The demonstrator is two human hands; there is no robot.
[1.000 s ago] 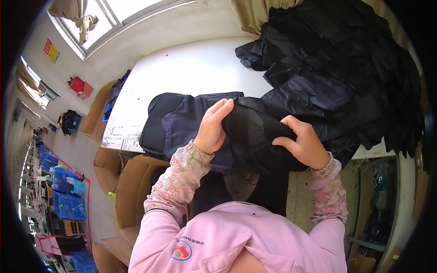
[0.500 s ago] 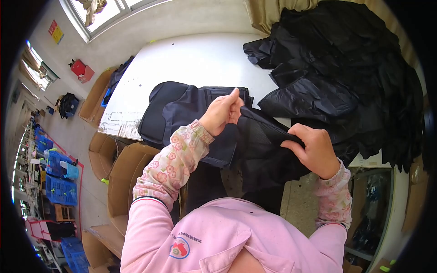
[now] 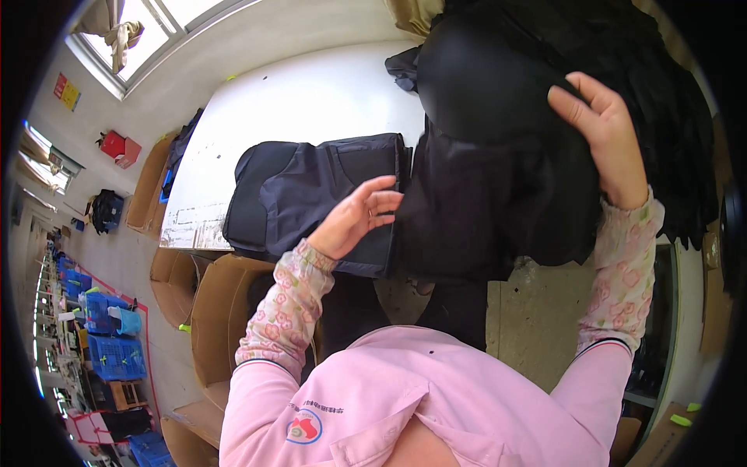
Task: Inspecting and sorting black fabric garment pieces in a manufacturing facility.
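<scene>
A dark, flat fabric cover [image 3: 299, 183] with a rounded left end lies on the white table [image 3: 311, 93]. My left hand [image 3: 354, 222] is over its right part, fingers loosely apart and nothing in them. Right of the cover, a larger black fabric piece [image 3: 475, 194] is spread out, its rounded upper part blurred and its lower edge hanging over the table's near edge. My right hand [image 3: 607, 128] is at the upper right of this piece, thumb and forefinger close together on the fabric; the other fingers are mostly hidden.
A heap of black fabric [image 3: 661, 117] covers the table's right side. Open cardboard boxes [image 3: 222, 327] stand by its near left corner. Blue crates [image 3: 117, 354] line the floor at the far left. A window [image 3: 148, 35] is at the upper left.
My right hand has moved up and right, and the black piece has opened out from a folded bunch across the heap. My left hand has let go of it and moved slightly down and left.
</scene>
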